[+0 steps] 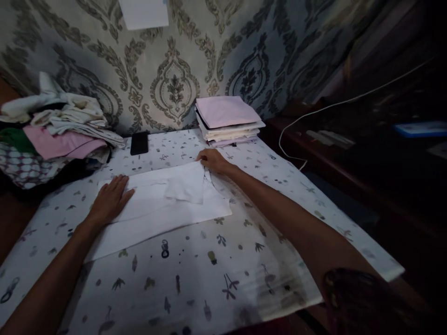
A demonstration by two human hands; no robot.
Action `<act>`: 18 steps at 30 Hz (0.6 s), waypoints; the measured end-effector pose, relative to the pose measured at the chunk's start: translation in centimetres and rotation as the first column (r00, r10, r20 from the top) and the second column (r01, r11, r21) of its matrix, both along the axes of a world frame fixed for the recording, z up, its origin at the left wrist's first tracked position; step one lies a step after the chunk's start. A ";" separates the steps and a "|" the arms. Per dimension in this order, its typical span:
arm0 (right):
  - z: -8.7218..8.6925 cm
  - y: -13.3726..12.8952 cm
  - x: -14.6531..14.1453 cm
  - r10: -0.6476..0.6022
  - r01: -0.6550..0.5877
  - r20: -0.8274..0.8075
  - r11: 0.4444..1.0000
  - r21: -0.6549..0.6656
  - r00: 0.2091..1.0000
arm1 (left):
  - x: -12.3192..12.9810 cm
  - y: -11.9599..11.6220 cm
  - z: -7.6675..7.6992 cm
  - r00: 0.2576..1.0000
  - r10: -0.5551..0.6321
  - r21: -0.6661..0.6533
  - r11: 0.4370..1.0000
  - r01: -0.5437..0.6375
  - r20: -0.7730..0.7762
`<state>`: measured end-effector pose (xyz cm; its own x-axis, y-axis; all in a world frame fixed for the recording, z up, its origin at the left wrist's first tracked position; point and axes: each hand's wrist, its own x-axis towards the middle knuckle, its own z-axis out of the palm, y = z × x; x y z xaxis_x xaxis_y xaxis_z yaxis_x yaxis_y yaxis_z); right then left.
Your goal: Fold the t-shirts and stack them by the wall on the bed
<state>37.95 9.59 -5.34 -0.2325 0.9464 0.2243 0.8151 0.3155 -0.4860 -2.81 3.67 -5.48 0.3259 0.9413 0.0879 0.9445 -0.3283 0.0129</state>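
A white garment (150,204) lies partly folded on the table, its long side running left to right. My left hand (110,197) rests flat on its left end, fingers stretched out. At the far right corner, my right hand (213,160) pinches the edge of the cloth between thumb and fingers. A short flap of the garment, perhaps a sleeve, is turned back over the body near that hand. The exact kind of garment cannot be made out.
A patterned white cloth (195,293) covers the table. A heap of crumpled clothes (70,125) sits at the left, with a black phone (139,143) beside it. Folded clothes (228,114) are stacked by the wall. A white cable (328,106) hangs at the right.
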 end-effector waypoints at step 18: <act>1.2 -0.3 0.7 -0.123 0.124 -0.040 0.992 0.018 0.992 | -0.8 0.6 -1.3 0.999 -0.031 0.071 0.997 0.030 0.010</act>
<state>38.67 9.30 -4.13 -0.1050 0.9624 0.2506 0.8289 0.2239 -0.5127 -3.60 4.22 -6.78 0.3531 0.9221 0.1581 0.9339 -0.3574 -0.0010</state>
